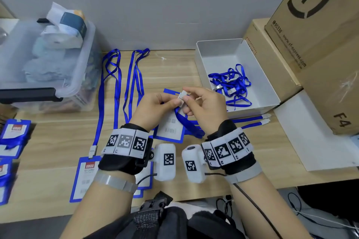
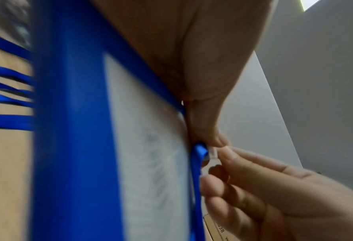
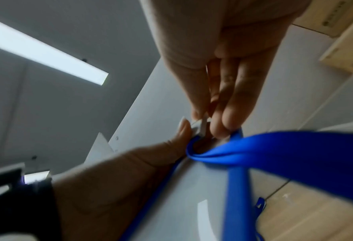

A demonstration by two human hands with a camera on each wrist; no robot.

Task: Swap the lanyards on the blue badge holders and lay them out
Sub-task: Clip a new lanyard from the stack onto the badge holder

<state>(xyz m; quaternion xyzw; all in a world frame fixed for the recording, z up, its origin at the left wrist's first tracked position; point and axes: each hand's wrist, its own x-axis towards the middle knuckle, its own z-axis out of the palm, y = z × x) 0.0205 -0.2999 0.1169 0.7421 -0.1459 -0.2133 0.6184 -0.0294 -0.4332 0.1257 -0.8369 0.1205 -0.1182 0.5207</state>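
Above the middle of the table I hold a blue badge holder (image 1: 168,128) upright, its barcode side facing me. My left hand (image 1: 155,105) grips the holder's top edge (image 2: 74,130), thumb against the white clip (image 1: 182,96). My right hand (image 1: 202,103) pinches that white clip (image 3: 201,126) between thumb and fingers. The clip's blue lanyard (image 1: 189,124) hangs down over the holder and trails onto the table (image 3: 274,146). Two finished badge holders (image 1: 86,178) with long blue lanyards (image 1: 116,91) lie flat at the left.
A white tray (image 1: 258,75) at the right back holds a tangle of blue lanyards (image 1: 231,83). Two loose lanyard ends (image 1: 264,119) lie before it. Cardboard boxes (image 1: 320,44) stand at the right, a clear storage bin (image 1: 48,64) at the left back, stacked badge holders (image 1: 11,141) at the left edge.
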